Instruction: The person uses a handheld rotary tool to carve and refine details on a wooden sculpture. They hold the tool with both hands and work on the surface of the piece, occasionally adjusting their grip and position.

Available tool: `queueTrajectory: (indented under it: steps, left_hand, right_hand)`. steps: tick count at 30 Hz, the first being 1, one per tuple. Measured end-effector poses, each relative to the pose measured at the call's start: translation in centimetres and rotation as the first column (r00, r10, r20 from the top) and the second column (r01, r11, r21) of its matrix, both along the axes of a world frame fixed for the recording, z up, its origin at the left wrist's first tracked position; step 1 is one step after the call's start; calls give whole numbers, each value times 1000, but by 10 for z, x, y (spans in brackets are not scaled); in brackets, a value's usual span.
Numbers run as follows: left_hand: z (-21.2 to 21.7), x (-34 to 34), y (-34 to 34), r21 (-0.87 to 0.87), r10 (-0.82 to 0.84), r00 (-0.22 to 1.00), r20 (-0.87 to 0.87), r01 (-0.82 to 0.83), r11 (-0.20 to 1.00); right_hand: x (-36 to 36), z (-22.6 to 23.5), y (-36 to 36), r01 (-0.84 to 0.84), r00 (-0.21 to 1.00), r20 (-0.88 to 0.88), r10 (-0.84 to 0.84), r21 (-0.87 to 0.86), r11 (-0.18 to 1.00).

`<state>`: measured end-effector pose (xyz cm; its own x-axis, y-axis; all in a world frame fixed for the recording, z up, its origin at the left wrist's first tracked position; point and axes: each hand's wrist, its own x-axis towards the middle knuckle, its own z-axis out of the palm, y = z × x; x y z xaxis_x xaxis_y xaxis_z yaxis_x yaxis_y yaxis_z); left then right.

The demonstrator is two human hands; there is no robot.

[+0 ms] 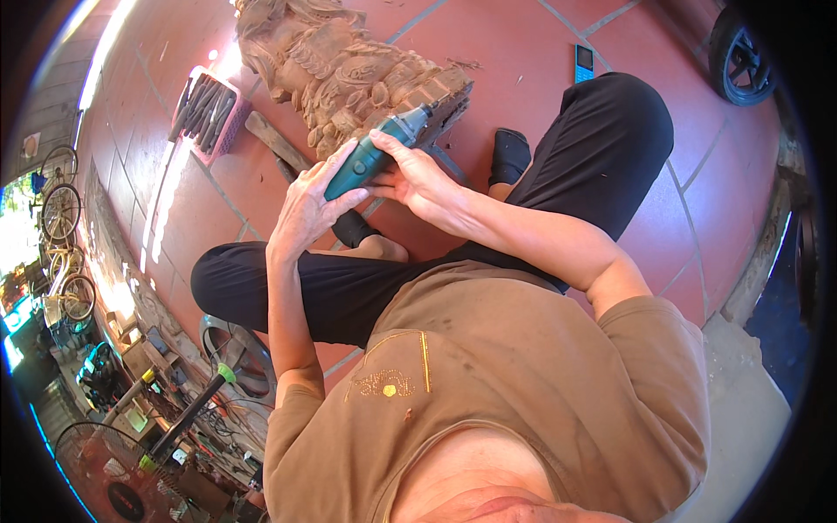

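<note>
A green handheld rotary tool point(370, 161) with a grey nose slants up and to the right between my hands. My left hand point(307, 202) is wrapped around its rear end. Its front part is gripped by my right hand point(417, 180), thumb on top near the nose. Just beyond lies a brown carved wooden sculpture point(353, 78) on its side, with deep relief. The tool's tip is at the sculpture's near right end; whether it touches the wood I cannot tell.
A pink basket point(228, 131) of dark carving tools point(205, 109) stands left, beside a wooden mallet-like piece point(275, 139). A blue phone point(583, 63) lies on the red tiles point(697, 200). A black wheel point(741, 57) is far right; a fan point(105, 471) and clutter are lower left.
</note>
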<state>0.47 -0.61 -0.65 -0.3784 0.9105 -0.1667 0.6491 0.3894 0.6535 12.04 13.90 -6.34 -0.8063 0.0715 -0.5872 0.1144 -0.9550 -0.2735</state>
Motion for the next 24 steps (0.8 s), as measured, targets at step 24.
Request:
queueTrajectory:
  steps: [24]
  left_hand:
    - [-5,-3,2,61,12,998,-61,-8,998]
  right_hand:
    - [-6,1,1,43,999,-4,-43,26,999]
